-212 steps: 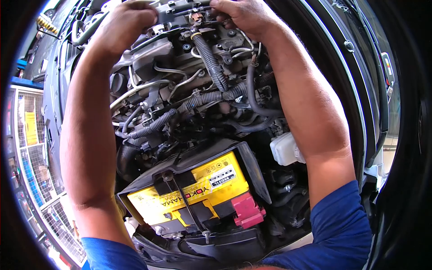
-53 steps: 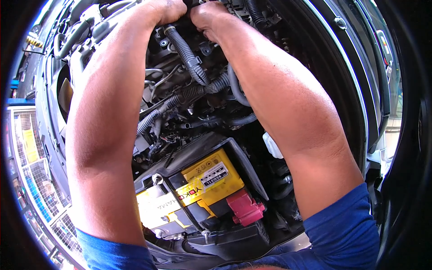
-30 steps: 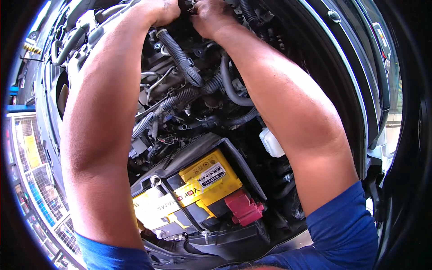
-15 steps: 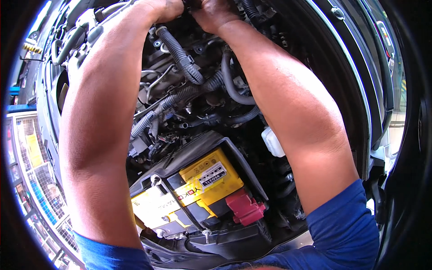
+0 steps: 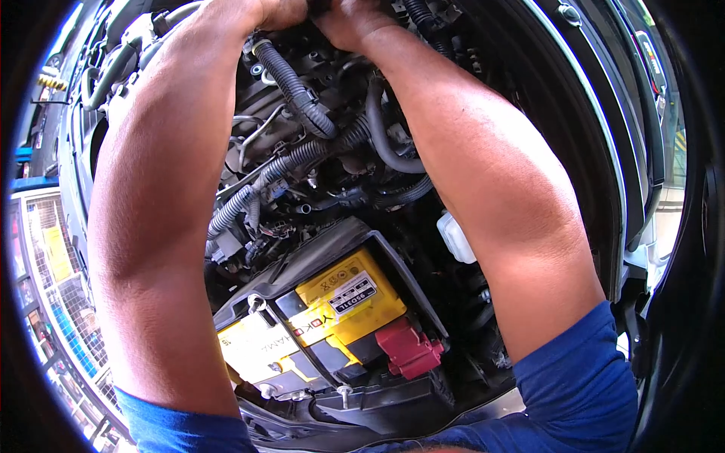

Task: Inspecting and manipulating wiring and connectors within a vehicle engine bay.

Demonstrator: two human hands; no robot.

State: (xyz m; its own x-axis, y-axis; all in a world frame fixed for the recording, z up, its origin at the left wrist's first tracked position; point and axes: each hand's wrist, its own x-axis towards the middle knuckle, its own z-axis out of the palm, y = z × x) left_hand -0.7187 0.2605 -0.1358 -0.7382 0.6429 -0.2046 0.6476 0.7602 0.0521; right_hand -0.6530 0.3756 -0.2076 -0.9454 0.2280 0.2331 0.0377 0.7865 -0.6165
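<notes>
Dark-grey engine point(image 5: 263, 106) (yellow battery point(image 5: 332, 321) near), mesh shelving point(image 5: 64, 284) at left.

1. Head view: a wide fisheye camera on the person's head looked down from close above the engine point(image 5: 264, 106).
2. The battery point(image 5: 355, 302) lay lower centre; the upper edge cut off the left hand point(image 5: 283, 10) and right hand point(image 5: 349, 24).
3. Straight edges bowed.

Large dark lettering with small red squares point(image 5: 310, 325) crosses the top of the yellow-and-black boxy battery point(image 5: 347, 320), glare-washed at the battery's left. Toward the battery's right end sit a rectangular white label with black print point(image 5: 353, 295) and, along its far edge, small dark symbols point(image 5: 341, 275).
</notes>
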